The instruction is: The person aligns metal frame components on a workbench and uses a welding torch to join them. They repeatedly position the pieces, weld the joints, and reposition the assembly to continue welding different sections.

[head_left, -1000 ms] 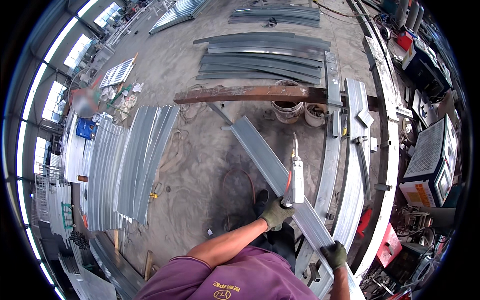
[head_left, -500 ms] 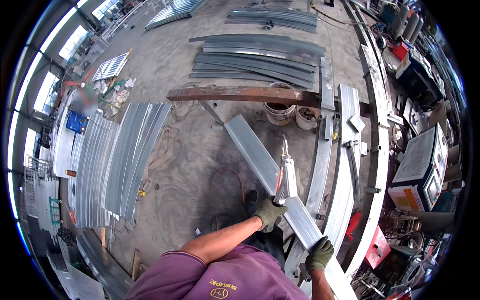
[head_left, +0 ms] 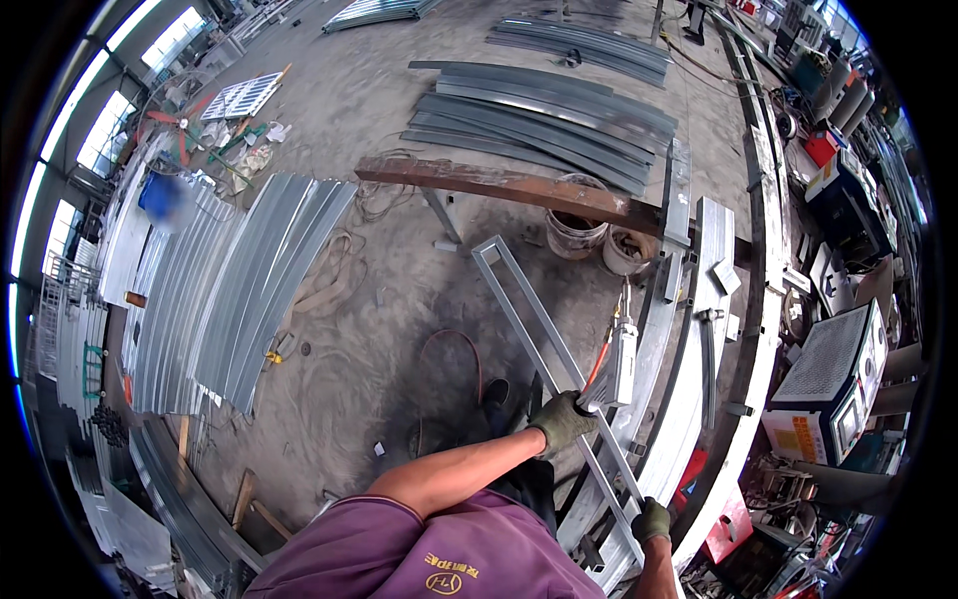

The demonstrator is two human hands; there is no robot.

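Note:
My left hand (head_left: 564, 419), in a green work glove, is closed around the grip of a silver handheld welding gun (head_left: 623, 361). Its narrow nozzle points away from me, and an orange tube runs along its side. The gun crosses a long, narrow galvanised channel (head_left: 519, 321), whose two pale rails meet at the far end. Whether floor or channel bottom shows between the rails, I cannot tell. Lower right, my gloved right hand (head_left: 652, 521) grips the near part of the channel by its right-hand rail; the fingers are partly hidden.
Metal beams (head_left: 714, 255) run along my right with a hammer (head_left: 711, 349) on them. A rusty beam (head_left: 499, 185) crosses ahead, by two buckets (head_left: 576, 232). Sheet-metal strips lie stacked left (head_left: 269, 290) and far ahead (head_left: 549, 110). A red hose (head_left: 454, 334) curves over the floor.
The channel has been turned over: its broad flat face showed before, and its two rails show now. The welding gun and both hands have shifted rightward in view; the whole view has shifted too.

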